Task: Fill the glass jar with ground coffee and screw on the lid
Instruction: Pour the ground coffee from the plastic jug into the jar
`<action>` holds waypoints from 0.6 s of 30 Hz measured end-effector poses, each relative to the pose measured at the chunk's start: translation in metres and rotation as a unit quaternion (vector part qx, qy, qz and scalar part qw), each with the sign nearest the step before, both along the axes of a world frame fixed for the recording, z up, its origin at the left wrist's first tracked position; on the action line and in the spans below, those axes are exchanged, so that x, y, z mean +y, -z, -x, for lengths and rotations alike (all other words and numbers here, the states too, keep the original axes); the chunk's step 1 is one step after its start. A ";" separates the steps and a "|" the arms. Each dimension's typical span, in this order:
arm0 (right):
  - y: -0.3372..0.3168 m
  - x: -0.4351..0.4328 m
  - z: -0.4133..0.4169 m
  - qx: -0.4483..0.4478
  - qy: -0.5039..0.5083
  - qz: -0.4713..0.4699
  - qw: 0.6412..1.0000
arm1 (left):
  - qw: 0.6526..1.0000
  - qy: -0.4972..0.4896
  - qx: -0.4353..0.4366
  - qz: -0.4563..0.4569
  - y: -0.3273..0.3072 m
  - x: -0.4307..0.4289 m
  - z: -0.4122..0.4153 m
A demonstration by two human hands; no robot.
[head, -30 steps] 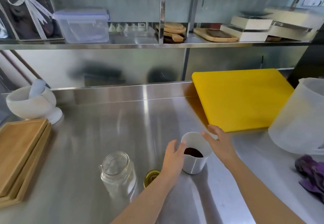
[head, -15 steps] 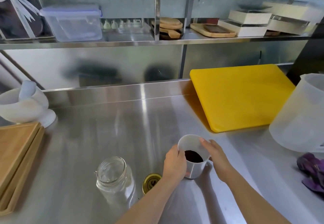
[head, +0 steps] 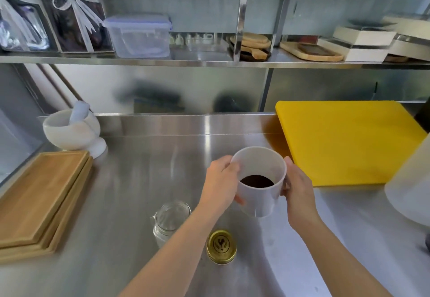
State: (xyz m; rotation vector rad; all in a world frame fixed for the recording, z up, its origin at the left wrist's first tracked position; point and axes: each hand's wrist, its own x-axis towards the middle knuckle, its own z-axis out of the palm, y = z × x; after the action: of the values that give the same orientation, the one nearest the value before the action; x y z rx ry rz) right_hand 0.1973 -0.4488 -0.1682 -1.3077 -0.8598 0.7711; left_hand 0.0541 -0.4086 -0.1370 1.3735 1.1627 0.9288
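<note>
A white cup [head: 260, 194] with dark ground coffee [head: 257, 180] in its bottom is held above the steel counter. My left hand [head: 220, 183] grips its left side and my right hand [head: 299, 190] grips its right side. An open, empty glass jar [head: 171, 218] stands on the counter below and to the left of the cup, partly hidden by my left forearm. Its gold lid [head: 221, 246] lies flat on the counter just right of the jar, under the cup.
A yellow cutting board [head: 349, 143] lies at the back right. A translucent white container [head: 409, 189] stands at the right edge. Wooden boards [head: 39, 201] are stacked on the left, behind them a white mortar with pestle [head: 71, 129]. A shelf [head: 209, 62] runs overhead.
Both hands closed around the cup and lifted it off the counter, nearer to me and above the lid. The jar and lid have not moved.
</note>
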 end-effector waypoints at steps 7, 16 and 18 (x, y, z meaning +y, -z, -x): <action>-0.003 0.001 0.031 -0.020 0.011 -0.012 1.000 | 0.997 -0.035 -0.060 0.030 -0.002 -0.015 0.037; -0.002 -0.011 0.064 -0.031 0.013 0.019 0.999 | 0.973 -0.210 -0.066 -0.062 0.035 -0.010 0.117; 0.000 -0.014 0.068 -0.030 0.009 0.030 0.999 | 0.970 -0.237 -0.016 -0.046 0.061 0.000 0.134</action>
State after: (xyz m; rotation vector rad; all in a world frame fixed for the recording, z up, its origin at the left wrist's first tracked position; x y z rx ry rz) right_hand 0.1291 -0.4628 -0.1678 -1.3956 -0.8779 0.7508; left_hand -0.0803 -0.4081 -0.1981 1.1636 1.4731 1.3501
